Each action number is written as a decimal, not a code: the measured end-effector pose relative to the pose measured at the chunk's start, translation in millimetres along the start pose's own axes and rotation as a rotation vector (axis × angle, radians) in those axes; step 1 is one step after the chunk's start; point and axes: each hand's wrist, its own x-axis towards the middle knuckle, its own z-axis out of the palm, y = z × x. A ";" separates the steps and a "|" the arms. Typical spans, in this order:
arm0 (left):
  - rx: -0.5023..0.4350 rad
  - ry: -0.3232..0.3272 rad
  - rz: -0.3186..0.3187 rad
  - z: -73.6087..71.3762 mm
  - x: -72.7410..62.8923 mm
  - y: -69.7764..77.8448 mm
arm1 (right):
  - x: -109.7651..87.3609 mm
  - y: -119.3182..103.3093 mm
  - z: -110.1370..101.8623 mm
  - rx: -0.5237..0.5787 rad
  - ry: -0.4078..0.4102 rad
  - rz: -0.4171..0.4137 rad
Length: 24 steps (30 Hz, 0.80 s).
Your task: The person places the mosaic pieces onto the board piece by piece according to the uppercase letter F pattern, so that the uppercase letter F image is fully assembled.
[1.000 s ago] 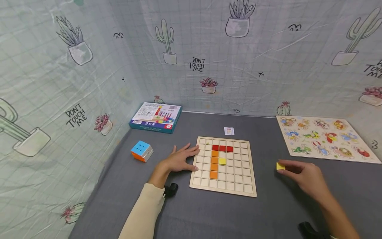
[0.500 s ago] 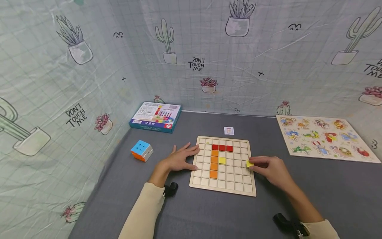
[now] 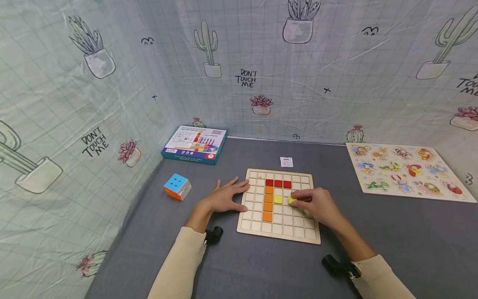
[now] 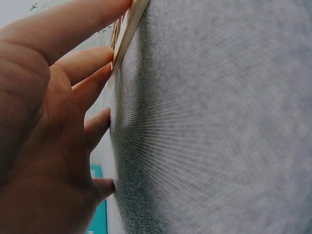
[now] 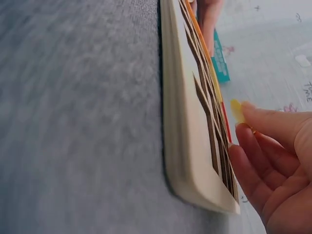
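A wooden grid board lies on the grey table. It holds a row of red tiles, a column of orange tiles and one yellow tile. My right hand hovers over the board and pinches a second yellow tile just right of the first; that tile shows at my fingertips in the right wrist view, over the board's edge. My left hand rests flat with straight fingers against the board's left edge.
A colour cube sits left of my left hand. A teal box lies at the back left, a small card behind the board, and an animal peg puzzle at the right. Patterned cloth walls close in the table.
My right hand carried the yellow tile leftwards from the bare table onto the board, stopping beside the placed yellow tile. The left hand stayed put.
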 end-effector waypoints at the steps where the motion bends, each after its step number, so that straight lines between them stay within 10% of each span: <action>1: -0.001 0.000 0.000 0.2 0.0 0.0 | 1.3 -0.5 1.6 -0.004 -0.005 0.004; 24: 0.000 0.000 0.008 0.4 1.5 -2.5 | 9.7 -2.7 15.4 -0.016 -0.012 0.048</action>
